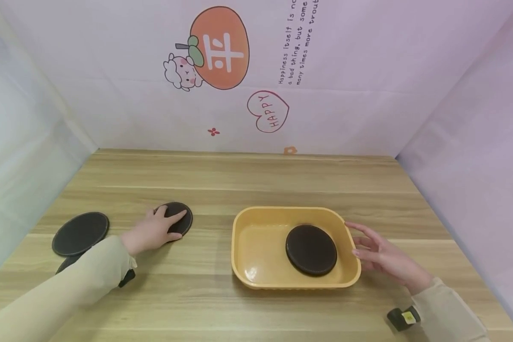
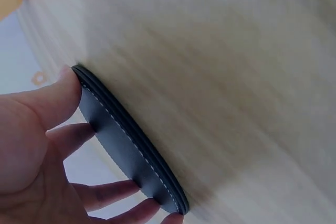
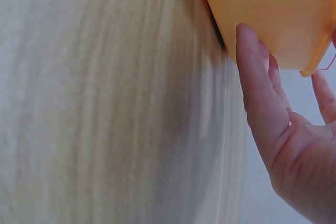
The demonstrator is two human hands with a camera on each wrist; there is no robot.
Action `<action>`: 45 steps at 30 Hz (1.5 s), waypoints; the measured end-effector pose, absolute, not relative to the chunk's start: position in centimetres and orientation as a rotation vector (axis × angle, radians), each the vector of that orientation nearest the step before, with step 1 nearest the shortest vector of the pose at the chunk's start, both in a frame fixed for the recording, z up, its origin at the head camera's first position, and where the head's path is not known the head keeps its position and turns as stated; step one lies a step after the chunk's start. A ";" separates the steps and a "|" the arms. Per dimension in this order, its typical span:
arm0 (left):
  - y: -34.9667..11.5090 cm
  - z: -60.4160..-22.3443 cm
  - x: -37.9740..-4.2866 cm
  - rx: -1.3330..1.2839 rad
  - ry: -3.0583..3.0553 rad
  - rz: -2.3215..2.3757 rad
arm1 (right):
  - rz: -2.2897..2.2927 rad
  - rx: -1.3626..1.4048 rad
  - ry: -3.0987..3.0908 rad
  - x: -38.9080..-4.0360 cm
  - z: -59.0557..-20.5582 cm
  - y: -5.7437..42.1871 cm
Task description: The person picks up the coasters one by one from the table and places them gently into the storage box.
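A round black coaster (image 1: pixel 180 223) with pale edge stitching lies on the table under my left hand (image 1: pixel 151 230). In the left wrist view, the thumb is at one edge of the coaster (image 2: pixel 123 137) and the spread fingers reach across its face to the opposite edge. To the right stands a yellow rectangular bin (image 1: pixel 256 286) holding one black coaster (image 1: pixel 311 250) toward its right side. My right hand (image 1: pixel 382 256) touches the bin's right end with extended fingers; the right wrist view shows them along its outer wall (image 3: pixel 273 19).
Another black coaster (image 1: pixel 81 232) lies at the far left, overlapping a further dark disc (image 1: pixel 66 264) partly hidden by my left sleeve. The wooden table (image 1: pixel 248 178) is bounded by a printed white cloth (image 1: pixel 346 118) behind and at both sides.
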State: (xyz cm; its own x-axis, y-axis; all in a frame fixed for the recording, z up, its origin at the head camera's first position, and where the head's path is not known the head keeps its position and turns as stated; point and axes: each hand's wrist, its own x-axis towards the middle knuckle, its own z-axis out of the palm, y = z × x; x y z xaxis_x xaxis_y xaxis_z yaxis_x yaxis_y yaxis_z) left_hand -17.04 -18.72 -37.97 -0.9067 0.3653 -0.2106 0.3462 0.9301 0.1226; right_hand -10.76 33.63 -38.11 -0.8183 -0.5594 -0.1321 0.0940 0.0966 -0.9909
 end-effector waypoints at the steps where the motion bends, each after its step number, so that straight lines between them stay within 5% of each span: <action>1: -18.7 -38.0 -17.0 0.533 2.861 0.126 | -1.766 -0.446 1.903 -10.7 -38.1 33.6; 45: -24.5 -36.3 -20.5 0.345 2.537 0.787 | -1.745 -0.430 1.917 -10.4 -37.7 33.5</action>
